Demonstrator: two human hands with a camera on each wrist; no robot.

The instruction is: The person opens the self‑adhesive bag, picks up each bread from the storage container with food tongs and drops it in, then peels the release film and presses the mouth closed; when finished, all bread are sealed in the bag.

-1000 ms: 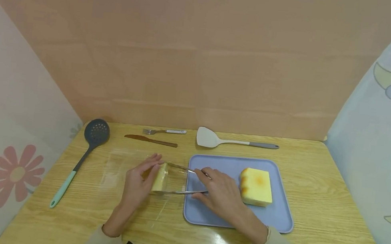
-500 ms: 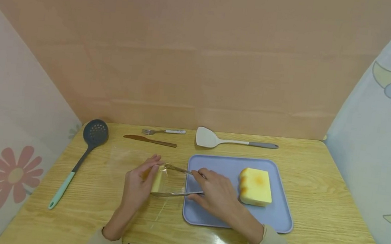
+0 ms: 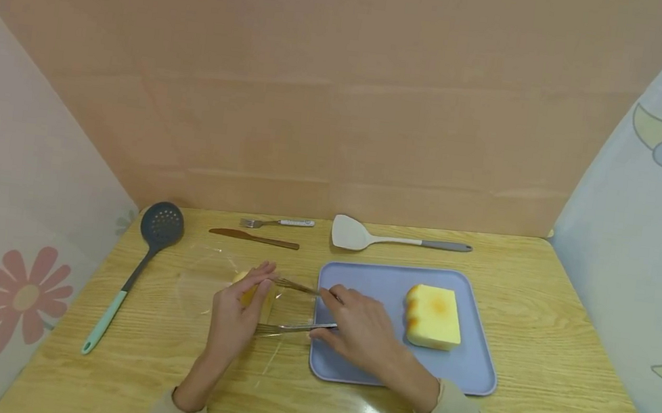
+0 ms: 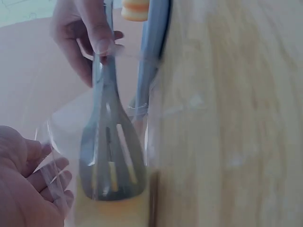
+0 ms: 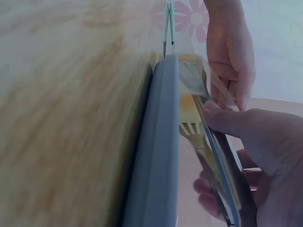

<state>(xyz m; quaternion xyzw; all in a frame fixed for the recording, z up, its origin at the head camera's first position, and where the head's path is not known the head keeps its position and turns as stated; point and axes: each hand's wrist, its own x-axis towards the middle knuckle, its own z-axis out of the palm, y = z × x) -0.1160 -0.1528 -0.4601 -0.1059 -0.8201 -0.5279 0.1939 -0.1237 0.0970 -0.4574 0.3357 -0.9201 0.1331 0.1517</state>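
Observation:
My right hand (image 3: 361, 319) grips metal food tongs (image 3: 295, 327) with slotted ends. Their two arms stand apart, and the ends reach inside a clear plastic bag (image 3: 200, 280). Within the bag a yellow bread slice (image 4: 118, 215) with a browned patch lies at the slotted ends. My left hand (image 3: 236, 308) holds the bag by its mouth and partly hides the bread in the head view. Another thick bread slice (image 3: 435, 317) sits on the right half of a lilac tray (image 3: 362, 367). In the right wrist view the tongs (image 5: 227, 170) run beside the tray's edge.
A dark skimmer (image 3: 163, 225) with a mint handle lies at the left. Behind the hands are a small fork (image 3: 276, 223), a brown knife (image 3: 254, 237) and a white spatula (image 3: 355, 234). Walls of hanging cloth stand at the back and both sides of the table (image 3: 549, 340).
The right hand has moved slightly left, taking the tong ends deeper into the bag. The bread has shifted left and its browned side now shows under the left hand, which has barely moved.

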